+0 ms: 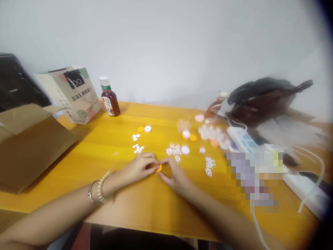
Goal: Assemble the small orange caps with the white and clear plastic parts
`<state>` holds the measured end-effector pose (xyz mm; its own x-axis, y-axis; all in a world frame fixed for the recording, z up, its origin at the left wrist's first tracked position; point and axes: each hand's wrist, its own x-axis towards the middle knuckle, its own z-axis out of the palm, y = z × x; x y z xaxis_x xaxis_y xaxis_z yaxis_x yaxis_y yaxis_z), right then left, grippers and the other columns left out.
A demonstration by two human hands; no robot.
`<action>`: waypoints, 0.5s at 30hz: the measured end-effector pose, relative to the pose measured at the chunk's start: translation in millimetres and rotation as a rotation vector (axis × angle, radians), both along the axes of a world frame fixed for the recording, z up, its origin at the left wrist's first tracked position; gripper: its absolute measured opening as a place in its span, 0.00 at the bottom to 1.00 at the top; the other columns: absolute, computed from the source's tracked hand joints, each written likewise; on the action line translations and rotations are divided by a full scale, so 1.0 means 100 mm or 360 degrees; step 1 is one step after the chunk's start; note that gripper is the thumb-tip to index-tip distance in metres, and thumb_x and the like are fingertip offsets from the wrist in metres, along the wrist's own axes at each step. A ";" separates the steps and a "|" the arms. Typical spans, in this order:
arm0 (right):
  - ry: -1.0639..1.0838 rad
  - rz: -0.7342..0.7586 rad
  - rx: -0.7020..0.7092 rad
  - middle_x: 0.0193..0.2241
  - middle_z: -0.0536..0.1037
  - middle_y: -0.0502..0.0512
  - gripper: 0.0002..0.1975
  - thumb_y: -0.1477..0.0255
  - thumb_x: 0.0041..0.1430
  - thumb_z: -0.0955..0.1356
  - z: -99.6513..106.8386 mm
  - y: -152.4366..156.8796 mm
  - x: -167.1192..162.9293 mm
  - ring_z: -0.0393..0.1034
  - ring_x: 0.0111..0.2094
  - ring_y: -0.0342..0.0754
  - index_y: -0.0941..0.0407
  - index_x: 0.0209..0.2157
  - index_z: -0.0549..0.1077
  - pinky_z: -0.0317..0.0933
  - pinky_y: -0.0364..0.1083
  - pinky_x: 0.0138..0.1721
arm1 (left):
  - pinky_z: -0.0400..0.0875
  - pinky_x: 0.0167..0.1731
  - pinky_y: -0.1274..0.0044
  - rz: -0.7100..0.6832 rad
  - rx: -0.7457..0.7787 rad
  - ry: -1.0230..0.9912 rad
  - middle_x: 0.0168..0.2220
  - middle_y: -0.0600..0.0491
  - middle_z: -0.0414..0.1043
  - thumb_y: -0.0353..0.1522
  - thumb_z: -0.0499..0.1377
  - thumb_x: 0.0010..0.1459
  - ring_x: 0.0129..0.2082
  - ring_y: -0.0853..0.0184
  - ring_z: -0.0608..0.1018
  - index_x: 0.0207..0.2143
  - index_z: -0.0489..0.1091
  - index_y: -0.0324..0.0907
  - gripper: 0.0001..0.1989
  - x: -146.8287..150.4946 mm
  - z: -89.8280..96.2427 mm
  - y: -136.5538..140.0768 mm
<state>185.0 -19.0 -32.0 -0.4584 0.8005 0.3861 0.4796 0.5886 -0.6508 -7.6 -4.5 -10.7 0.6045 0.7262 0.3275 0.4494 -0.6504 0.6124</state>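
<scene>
Just above the tabletop, a small round orange disc (159, 168) sits between my two hands. My left hand (142, 166) pinches it from the left between thumb and fingertips. From the right, the thumb and index finger of my right hand (178, 176) close on its edge. Beyond my left hand lie several small white round pieces (137, 149), with a yellow ring (141, 129) and a white ring (148, 128) farther back. Flat white cut-out pieces (174, 150) lie past my right hand, beside a white disc (185, 150). More white cut-outs (208, 166) are farther right.
A cardboard box (33, 149), paper bag (78, 97) and dark red bottle (111, 100) stand at the left. On the right are blurred translucent pieces (212, 133), a tilted bottle (215, 106), a dark bag (262, 100), white power strips (241, 139) and cables.
</scene>
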 end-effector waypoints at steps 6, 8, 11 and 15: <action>0.0004 -0.0027 0.0006 0.34 0.70 0.55 0.11 0.78 0.51 0.65 0.01 0.00 -0.01 0.66 0.38 0.49 0.55 0.37 0.63 0.63 0.50 0.40 | 0.66 0.35 0.76 0.0049 -0.0121 -0.0073 0.33 0.52 0.68 0.30 0.56 0.55 0.33 0.69 0.71 0.32 0.71 0.41 0.05 0.02 0.00 0.00; 0.0001 -0.0039 0.0002 0.33 0.71 0.55 0.10 0.77 0.51 0.65 0.02 0.00 0.00 0.67 0.38 0.49 0.55 0.37 0.63 0.63 0.49 0.39 | 0.67 0.35 0.76 0.0074 -0.0149 -0.0081 0.33 0.51 0.68 0.31 0.56 0.55 0.34 0.69 0.71 0.32 0.72 0.41 0.05 0.02 -0.01 0.01; -0.0014 -0.0055 -0.0005 0.34 0.73 0.55 0.10 0.76 0.51 0.66 0.02 0.01 0.01 0.68 0.38 0.49 0.55 0.37 0.64 0.64 0.48 0.39 | 0.67 0.35 0.76 0.0088 -0.0156 -0.0056 0.32 0.51 0.69 0.34 0.56 0.56 0.34 0.68 0.72 0.34 0.73 0.41 0.08 0.01 0.00 0.02; -0.0057 -0.0115 0.0072 0.35 0.75 0.56 0.10 0.73 0.53 0.67 0.00 0.04 0.06 0.70 0.38 0.49 0.56 0.38 0.66 0.64 0.47 0.39 | 0.69 0.39 0.75 0.0024 -0.0063 -0.0004 0.37 0.50 0.73 0.33 0.54 0.58 0.36 0.68 0.74 0.40 0.72 0.42 0.10 -0.05 0.01 0.03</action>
